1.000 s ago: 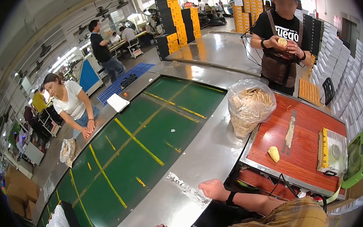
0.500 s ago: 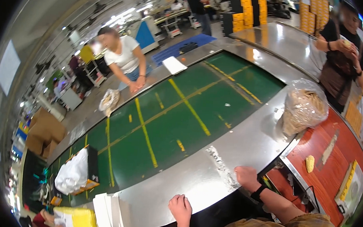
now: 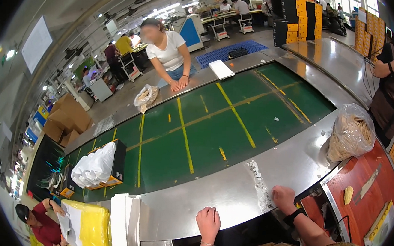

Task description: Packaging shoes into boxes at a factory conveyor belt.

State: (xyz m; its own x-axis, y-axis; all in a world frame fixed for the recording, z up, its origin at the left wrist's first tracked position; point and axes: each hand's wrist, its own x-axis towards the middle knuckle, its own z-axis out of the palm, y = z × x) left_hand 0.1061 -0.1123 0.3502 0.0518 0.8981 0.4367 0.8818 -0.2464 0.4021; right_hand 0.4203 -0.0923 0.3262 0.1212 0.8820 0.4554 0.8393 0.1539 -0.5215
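Observation:
My left hand (image 3: pixel 208 223) is closed in a loose fist at the front edge of the metal table border (image 3: pixel 171 209). To its right my right hand (image 3: pixel 284 199) is also closed, resting by the same edge next to a worn whitish strip (image 3: pixel 259 185). Nothing shows in either hand. Beyond them lies a green conveyor belt (image 3: pixel 167 153) marked with yellow lines. A black and orange box (image 3: pixel 119 163) filled with white tissue paper (image 3: pixel 94 166) sits on the belt at the left.
White sheets (image 3: pixel 124 223) and a yellow-wrapped pack (image 3: pixel 94 226) stand lower left, near a co-worker in dark red (image 3: pixel 43 219). A clear bag of beige pieces (image 3: pixel 351 133) sits right, by a red tabletop (image 3: pixel 363 182) holding a corn cob (image 3: pixel 348 195). Another person (image 3: pixel 170 51) leans at the far edge.
My view has turned, so the scene sits further right and the lower-left co-worker shows more. The person at right has shifted towards the rim. My hands keep their closed pose by the edge.

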